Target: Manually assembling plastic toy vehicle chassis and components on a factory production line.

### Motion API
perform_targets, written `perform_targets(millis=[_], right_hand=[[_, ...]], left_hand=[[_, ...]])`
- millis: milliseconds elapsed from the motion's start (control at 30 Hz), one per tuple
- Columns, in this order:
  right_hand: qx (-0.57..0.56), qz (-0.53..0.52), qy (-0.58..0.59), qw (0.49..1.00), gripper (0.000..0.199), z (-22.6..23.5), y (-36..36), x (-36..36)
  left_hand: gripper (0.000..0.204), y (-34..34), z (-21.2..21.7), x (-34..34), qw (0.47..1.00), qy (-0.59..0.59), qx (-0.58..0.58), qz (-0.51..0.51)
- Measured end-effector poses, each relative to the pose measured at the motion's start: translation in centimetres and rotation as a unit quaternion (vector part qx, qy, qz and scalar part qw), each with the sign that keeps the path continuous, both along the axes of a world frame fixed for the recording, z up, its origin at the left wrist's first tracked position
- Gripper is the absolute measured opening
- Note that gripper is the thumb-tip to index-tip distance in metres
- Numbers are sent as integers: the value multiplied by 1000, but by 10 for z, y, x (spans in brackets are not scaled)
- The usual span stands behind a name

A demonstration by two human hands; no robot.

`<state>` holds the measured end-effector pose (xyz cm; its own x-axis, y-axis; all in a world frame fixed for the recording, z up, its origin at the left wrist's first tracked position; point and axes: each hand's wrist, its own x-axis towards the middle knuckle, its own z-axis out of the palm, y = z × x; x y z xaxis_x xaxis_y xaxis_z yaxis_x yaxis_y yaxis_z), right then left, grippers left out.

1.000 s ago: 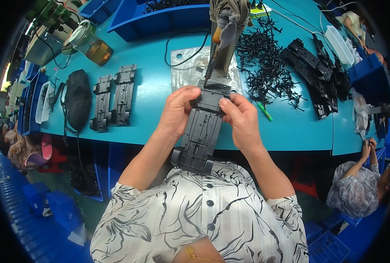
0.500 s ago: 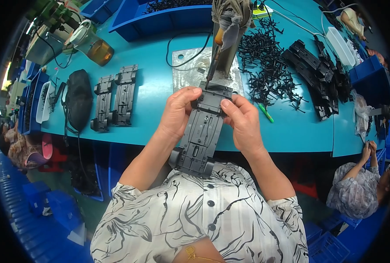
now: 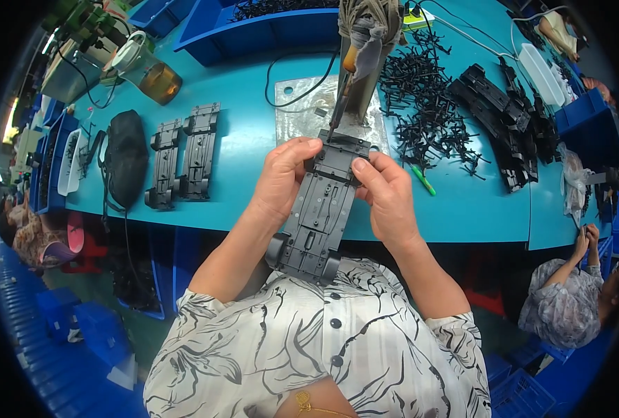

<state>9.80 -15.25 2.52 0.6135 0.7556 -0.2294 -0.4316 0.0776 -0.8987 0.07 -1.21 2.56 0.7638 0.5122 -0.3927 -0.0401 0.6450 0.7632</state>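
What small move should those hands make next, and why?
Perhaps hold the long black plastic part steady with the left grip and right grip, because both pinch its far end, where the thin dark metal rod points down; contact is hard to tell.

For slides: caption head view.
Left hand and right hand hold a long black plastic chassis, far end by a thin dark rod.

Frame (image 3: pixel 313 216) is between left hand (image 3: pixel 280 175) and right hand (image 3: pixel 387 191), before plate (image 3: pixel 295 124) on table (image 3: pixel 247 153), pouch (image 3: pixel 126 159) left, parts pile (image 3: pixel 421 111) right.
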Motion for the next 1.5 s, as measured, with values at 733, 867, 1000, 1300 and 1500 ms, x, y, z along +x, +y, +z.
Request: perform_targets(millis=[733,867,1000,1300,1500], right_hand=[[46,5,88,995,15,-7,-3,-3],[66,-10,147,987,17,-9,0,-8],[78,-7,144,987,21,-26,4,-9],[54,20,114,992,24,-26,21,-13],[53,13,92,994,25,-22,26,-15]], left_hand=[[17,5,3,2,999,7,24,-29],[16,4,-5,0,1000,0,15,-16],[16,10,-20,-3,1000,-6,19,10],[15,23,-29,-12,998,41,28,24],[16,32,-37,-14,998,45,41,14]])
